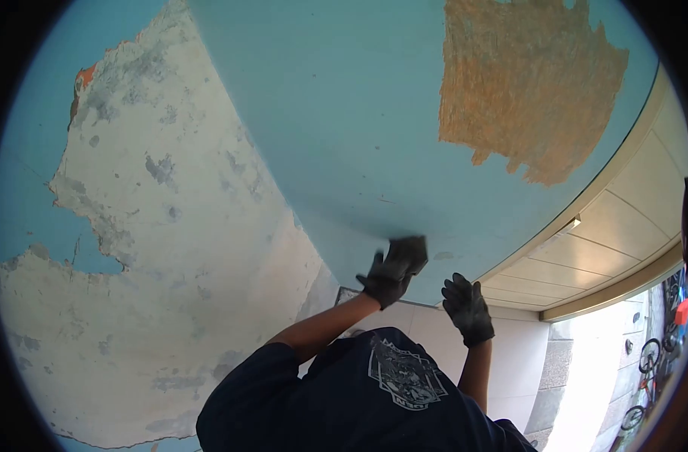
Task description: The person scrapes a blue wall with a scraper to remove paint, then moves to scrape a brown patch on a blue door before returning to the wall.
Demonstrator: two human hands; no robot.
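Both hands wear dark gloves. My left hand (389, 280) is against the lower part of the blue painted surface (336, 98), its thumb side spread out. A dark, blocky shape (409, 253) at its far end is pressed to the paint; blur hides whether it is a held pad or the glove itself. To the right, my right hand (468, 309) is raised near the lower edge of the blue surface, fingers apart and slightly bent, with nothing visible in it. A brown, rough-edged patch (528, 83) lies on the blue surface at the upper right.
A whitish, stained surface with peeling blue edges (163, 226) fills the left side. Beige panels (600, 245) and a small light-coloured fixture (576, 221) run along the right. Beyond them are paving (585, 377) and bicycles (649, 355). A dark shirt (321, 399) fills the bottom.
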